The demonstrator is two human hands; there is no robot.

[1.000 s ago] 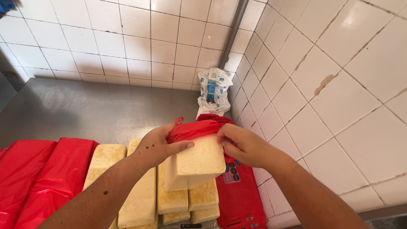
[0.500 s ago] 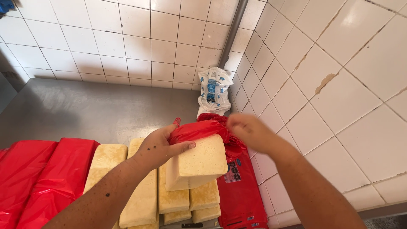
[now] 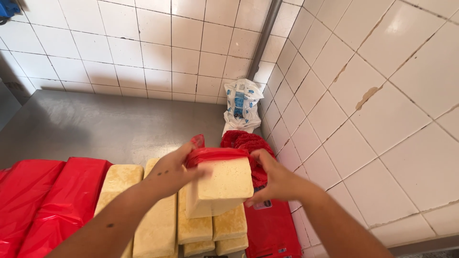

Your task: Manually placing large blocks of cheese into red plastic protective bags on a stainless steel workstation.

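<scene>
While the pale yellow block (image 3: pixel 221 187) is held up above the stacked blocks (image 3: pixel 191 229) on the steel worktop (image 3: pixel 95 129), both hands close on its far end. The left hand (image 3: pixel 174 172) grips the block's left side, fingers curled onto the red bag (image 3: pixel 217 154) that caps its top edge. The right hand (image 3: pixel 272 179) holds the right side, thumb on the bag's rim. Half a second ago the right hand was lifted off toward the wall; now it is back on the bag, and the red film sits as a band over the block's upper end, so the covering looks only just begun, most of the block still bare. How far the film reaches down the hidden far face I cannot tell. Behind the hands lies a heap of red mesh (image 3: pixel 248 143), and a white and blue plastic packet (image 3: pixel 242 102) leans in the tiled corner. Flat red bags (image 3: pixel 43 200) lie to the left, with another red bag (image 3: pixel 272 229) under the right forearm.
</scene>
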